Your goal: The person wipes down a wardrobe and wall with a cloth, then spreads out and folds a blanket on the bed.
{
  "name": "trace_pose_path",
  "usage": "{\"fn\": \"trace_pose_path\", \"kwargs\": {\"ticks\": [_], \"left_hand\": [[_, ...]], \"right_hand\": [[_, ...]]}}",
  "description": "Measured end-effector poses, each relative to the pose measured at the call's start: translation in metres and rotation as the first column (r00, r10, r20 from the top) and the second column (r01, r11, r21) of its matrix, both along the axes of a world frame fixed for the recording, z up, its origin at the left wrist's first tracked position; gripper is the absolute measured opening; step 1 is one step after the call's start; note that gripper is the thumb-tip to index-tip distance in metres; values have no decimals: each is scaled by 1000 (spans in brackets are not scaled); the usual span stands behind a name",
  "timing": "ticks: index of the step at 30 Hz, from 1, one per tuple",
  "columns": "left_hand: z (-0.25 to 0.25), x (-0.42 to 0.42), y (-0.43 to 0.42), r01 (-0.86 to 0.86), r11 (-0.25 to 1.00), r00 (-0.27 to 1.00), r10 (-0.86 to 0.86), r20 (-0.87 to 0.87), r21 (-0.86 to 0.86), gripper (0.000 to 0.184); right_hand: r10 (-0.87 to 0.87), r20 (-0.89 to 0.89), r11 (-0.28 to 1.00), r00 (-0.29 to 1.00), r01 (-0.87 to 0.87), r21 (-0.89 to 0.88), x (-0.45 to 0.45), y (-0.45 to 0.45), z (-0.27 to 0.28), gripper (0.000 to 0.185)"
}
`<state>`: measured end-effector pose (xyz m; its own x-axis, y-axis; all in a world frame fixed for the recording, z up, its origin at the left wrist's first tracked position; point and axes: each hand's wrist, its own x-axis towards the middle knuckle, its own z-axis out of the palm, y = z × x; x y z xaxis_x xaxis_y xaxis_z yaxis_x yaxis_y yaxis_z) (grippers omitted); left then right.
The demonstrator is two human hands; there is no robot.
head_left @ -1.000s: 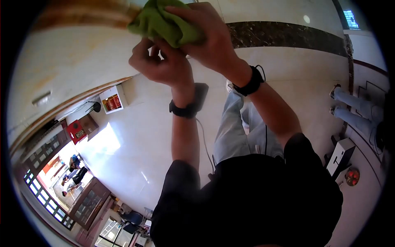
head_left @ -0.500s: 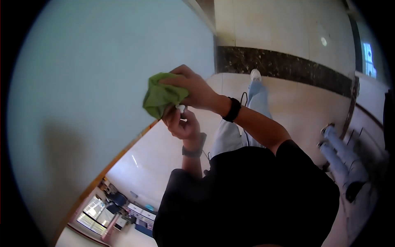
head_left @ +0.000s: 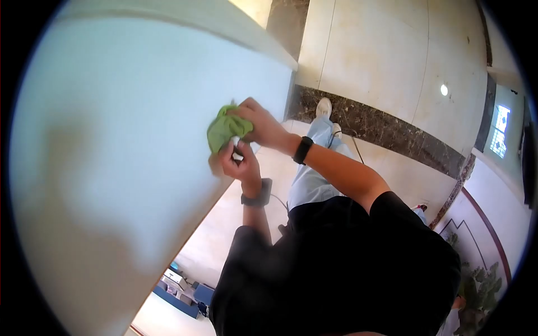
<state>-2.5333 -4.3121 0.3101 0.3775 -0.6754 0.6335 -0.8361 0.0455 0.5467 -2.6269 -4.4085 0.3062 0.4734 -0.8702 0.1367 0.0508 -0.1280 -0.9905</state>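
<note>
My right hand is closed on a crumpled green cloth beside a pale bluish-white panel. Just below it, my left hand has its thumb and fingers pinched on a small white object, which touches the cloth's lower edge. Its full shape is hidden by the fingers. The hands are close together, and each wrist has a dark band.
The panel's long edge runs diagonally at lower left. My shoe is by a dark marble floor strip. Leafy plants stand at lower right, and blue furniture shows at lower left.
The view has turned from the room and a brown edge to the pale panel. Both hands have come lower in view, still together with the cloth. Another person's legs at right have mostly left view.
</note>
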Motion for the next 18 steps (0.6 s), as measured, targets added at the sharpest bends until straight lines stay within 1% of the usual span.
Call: {"fn": "trace_pose_path", "kwargs": {"ticks": [1, 3, 4, 5, 6, 7, 9, 10, 12, 13, 14, 15, 16, 17, 18], "left_hand": [[-6, 1, -7, 20, 996, 997, -27, -74, -89, 20], [-5, -6, -10, -28, 993, 989, 12, -144, -112, 22], [7, -13, -27, 42, 986, 995, -56, -83, -160, 23], [22, -16, -44, 116, 972, 992, -123, -18, -202, 24], [33, -18, -62, 174, 964, 985, -170, 36, -202, 25], [48, -24, -86, 179, 956, 982, -162, 93, -232, 24], [70, -40, -129, 198, 930, 980, -187, 63, -311, 25], [77, -45, -145, 206, 929, 978, -206, 32, -308, 25], [85, -55, -171, 212, 929, 972, -232, -30, -303, 27], [84, -57, -176, 155, 949, 982, -178, -59, -275, 26], [79, -58, -180, 101, 964, 989, -125, -84, -248, 25], [74, -59, -185, 49, 974, 991, -74, -108, -222, 25], [72, -61, -191, 93, 969, 993, -107, -49, -229, 25], [68, -65, -192, 110, 972, 985, -134, -105, -207, 25], [62, -66, -192, 112, 981, 986, -130, -109, -160, 24]], "right_hand": [[30, 21, 998, 999, -29, -47, -2, -8, -1, 59], [81, 101, 996, 992, -76, -54, -9, -24, 6, 62], [62, 172, 991, 983, -40, -127, -15, -40, 21, 61], [45, 151, 972, 987, -9, -233, -17, -57, 30, 61], [18, 185, 961, 983, 34, -275, -21, -75, 42, 61], [-1, 222, 947, 975, 73, -314, -27, -93, 53, 61], [-95, 273, 923, 957, 187, -336, -40, -126, 76, 62], [-138, 304, 908, 943, 243, -341, -43, -137, 82, 62], [-188, 284, 934, 940, 260, -243, -43, -158, 86, 63], [-212, 274, 944, 938, 269, -193, -43, -168, 88, 63], [-170, 282, 962, 944, 221, -159, -46, -174, 85, 63], [-173, 286, 957, 943, 229, -176, -45, -179, 77, 62], [-176, 287, 952, 941, 238, -195, -43, -181, 66, 61], [-176, 286, 947, 942, 242, -211, -42, -184, 57, 61], [-158, 276, 964, 948, 208, -164, -47, -186, 53, 57]]}}
